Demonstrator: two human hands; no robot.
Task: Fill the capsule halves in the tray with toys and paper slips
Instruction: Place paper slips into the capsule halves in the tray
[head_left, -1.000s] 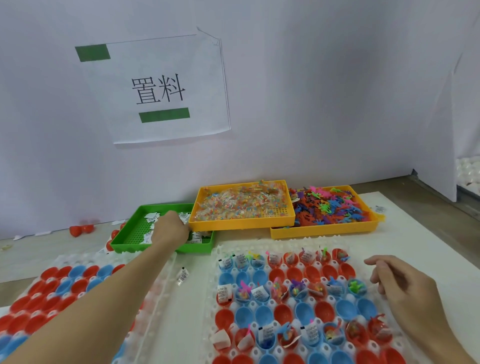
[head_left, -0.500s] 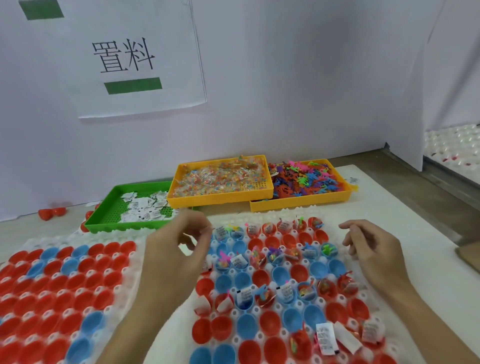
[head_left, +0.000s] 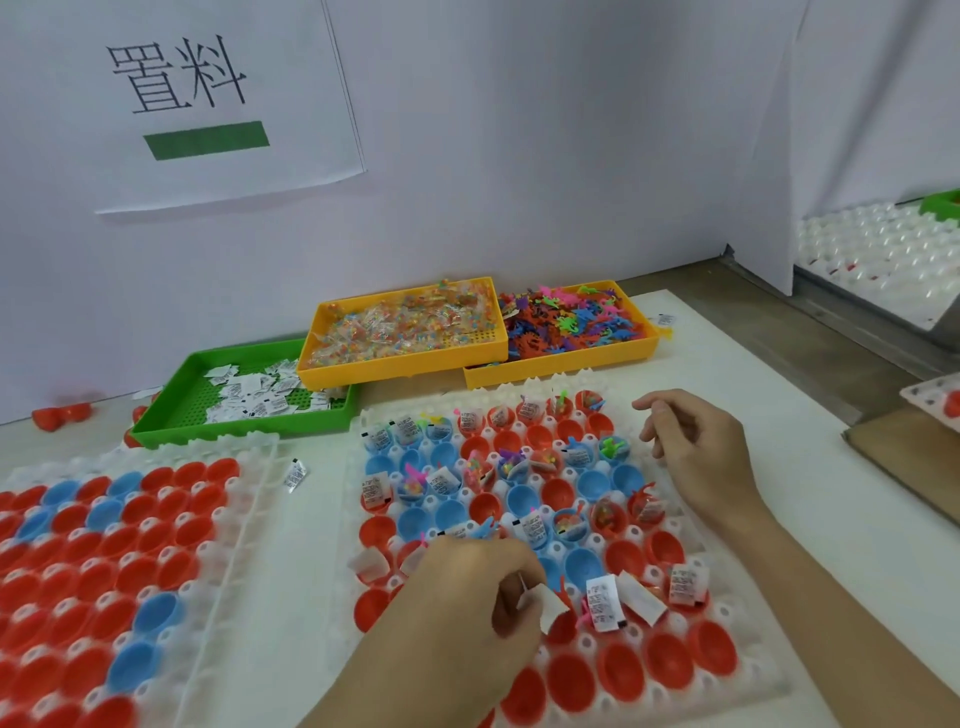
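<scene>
A clear tray (head_left: 748, 670) in front of me holds red and blue capsule halves; several in the far rows contain small toys and paper slips. My left hand (head_left: 467, 592) hovers over the tray's near middle and pinches a white paper slip (head_left: 545, 605) above a red half. My right hand (head_left: 701, 452) rests at the tray's far right edge, fingers loosely curled, holding nothing I can see. A green tray of paper slips (head_left: 171, 410) sits at the back left.
Two yellow trays at the back hold bagged beads (head_left: 405, 364) and colourful plastic figures (head_left: 566, 364). A second tray of empty capsule halves (head_left: 244, 493) lies on the left. One loose slip (head_left: 295, 474) lies between the trays. A cardboard piece (head_left: 904, 462) is at right.
My left hand has come back from the green tray with a slip and now sits low over the capsule tray's near rows. The view has tilted down; my right hand has hardly moved.
</scene>
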